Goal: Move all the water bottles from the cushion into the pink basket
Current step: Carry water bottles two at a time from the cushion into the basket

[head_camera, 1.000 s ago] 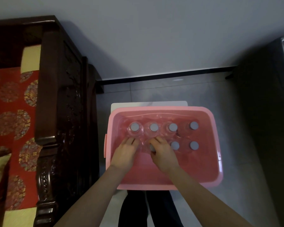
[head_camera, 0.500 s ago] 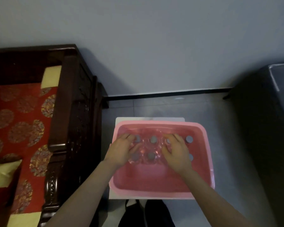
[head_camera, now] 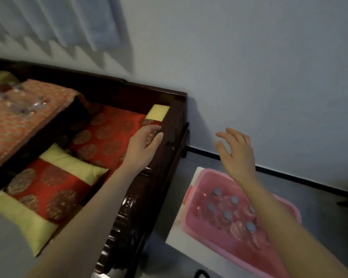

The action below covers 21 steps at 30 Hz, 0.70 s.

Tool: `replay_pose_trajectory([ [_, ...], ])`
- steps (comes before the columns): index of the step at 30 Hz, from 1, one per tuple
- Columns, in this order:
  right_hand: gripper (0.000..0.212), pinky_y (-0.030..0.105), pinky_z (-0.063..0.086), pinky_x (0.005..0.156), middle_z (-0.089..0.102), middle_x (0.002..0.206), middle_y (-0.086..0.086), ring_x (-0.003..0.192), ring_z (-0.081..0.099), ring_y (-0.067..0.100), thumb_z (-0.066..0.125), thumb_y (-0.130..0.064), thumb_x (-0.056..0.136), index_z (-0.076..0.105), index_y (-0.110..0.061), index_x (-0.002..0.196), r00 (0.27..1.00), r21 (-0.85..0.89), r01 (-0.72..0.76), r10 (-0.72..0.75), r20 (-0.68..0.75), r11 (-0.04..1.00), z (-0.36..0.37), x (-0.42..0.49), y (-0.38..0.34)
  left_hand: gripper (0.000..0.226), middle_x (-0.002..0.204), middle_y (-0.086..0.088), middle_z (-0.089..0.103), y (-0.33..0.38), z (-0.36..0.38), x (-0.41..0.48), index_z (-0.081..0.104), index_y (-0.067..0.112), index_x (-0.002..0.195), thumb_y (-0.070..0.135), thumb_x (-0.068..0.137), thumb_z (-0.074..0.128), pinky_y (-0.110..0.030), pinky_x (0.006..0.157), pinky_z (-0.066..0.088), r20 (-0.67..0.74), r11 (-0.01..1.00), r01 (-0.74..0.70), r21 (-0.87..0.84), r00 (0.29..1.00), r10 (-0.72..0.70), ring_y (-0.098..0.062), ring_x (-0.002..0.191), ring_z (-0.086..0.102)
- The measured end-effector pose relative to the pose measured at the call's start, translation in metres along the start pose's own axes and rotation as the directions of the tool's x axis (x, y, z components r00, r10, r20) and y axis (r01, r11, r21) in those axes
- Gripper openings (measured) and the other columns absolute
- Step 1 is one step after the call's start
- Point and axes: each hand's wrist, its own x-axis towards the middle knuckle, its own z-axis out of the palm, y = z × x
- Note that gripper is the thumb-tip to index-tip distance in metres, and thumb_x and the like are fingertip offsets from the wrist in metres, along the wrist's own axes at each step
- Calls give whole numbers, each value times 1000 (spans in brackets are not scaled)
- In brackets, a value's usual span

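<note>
The pink basket (head_camera: 285, 255) sits on the floor at the lower right, with several clear water bottles (head_camera: 227, 216) standing in it, grey caps up. My left hand (head_camera: 144, 146) hangs over the red seat cushion and the sofa's dark armrest, fingers relaxed and holding nothing. My right hand (head_camera: 236, 152) is raised above the basket's far end, fingers spread and holding nothing. At the upper left, blurred clear bottles (head_camera: 18, 101) lie on an orange patterned cushion (head_camera: 18, 121).
A dark carved wooden sofa (head_camera: 165, 167) stands left of the basket, with a red seat cushion (head_camera: 109, 137) and a red and yellow pillow (head_camera: 48, 193) on it. A white board (head_camera: 177, 231) lies under the basket. The grey wall is behind.
Both hands have left the bottles in the basket and risen. The left hand has swung over the sofa. The view has turned left toward the sofa.
</note>
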Motion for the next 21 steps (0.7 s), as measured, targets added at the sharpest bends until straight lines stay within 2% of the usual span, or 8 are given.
replay_pose_trajectory([
  [3,30,30,32,102,56,131,-1,127,42,20,50,-33,96,63,-24,122,998,176,34,-44,52,984,24,4,-64,23,105,19,64,-14,-80,-32,64,30,110,42,93,53,-24,87,46,-165,993,70,-95,983,-85,2,101,59],
  [5,28,25,32,97,56,123,-10,122,45,12,49,-34,96,62,-28,121,991,318,29,-68,112,948,47,0,-116,21,101,21,65,-26,-136,-60,66,33,106,43,94,52,-24,85,46,-280,959,144,-242,936,-211,5,98,59],
  [7,24,23,37,94,55,117,-16,116,48,7,49,-36,96,61,-34,117,985,427,0,-73,154,904,66,-7,-156,22,110,18,66,-36,-178,-83,68,36,106,44,93,52,-24,91,44,-327,893,191,-408,883,-338,4,107,58],
  [9,19,16,39,85,57,114,-17,109,52,4,50,-38,96,61,-39,111,977,500,0,-108,186,866,94,-23,-203,22,115,17,66,-52,-229,-116,70,37,105,46,92,54,-24,92,43,-371,853,191,-485,839,-399,3,111,57],
  [10,19,16,41,84,58,115,-16,108,53,3,50,-39,95,62,-38,110,972,523,4,-125,197,852,109,-32,-227,22,116,16,66,-61,-254,-132,70,37,104,46,90,55,-26,93,44,-384,839,194,-508,821,-422,2,112,57],
  [13,28,36,46,97,60,120,-13,114,54,9,49,-43,93,63,-36,116,943,542,25,-201,267,840,155,-60,-295,15,118,13,65,-90,-323,-182,70,41,97,43,88,59,-29,93,44,-429,804,210,-557,756,-494,-3,114,57],
  [16,20,33,44,93,58,118,-15,118,52,11,55,-41,90,61,-45,109,900,565,48,-281,333,823,202,-85,-360,12,112,9,67,-125,-385,-226,70,38,96,32,90,61,-27,92,46,-489,809,230,-541,696,-525,-8,109,60],
  [21,35,40,40,101,55,123,-7,125,45,19,68,-34,83,59,-38,118,820,498,177,-407,402,849,271,-123,-453,22,105,7,67,-173,-464,-292,63,22,109,19,87,66,-6,69,48,-580,852,286,-439,634,-512,-7,96,62],
])
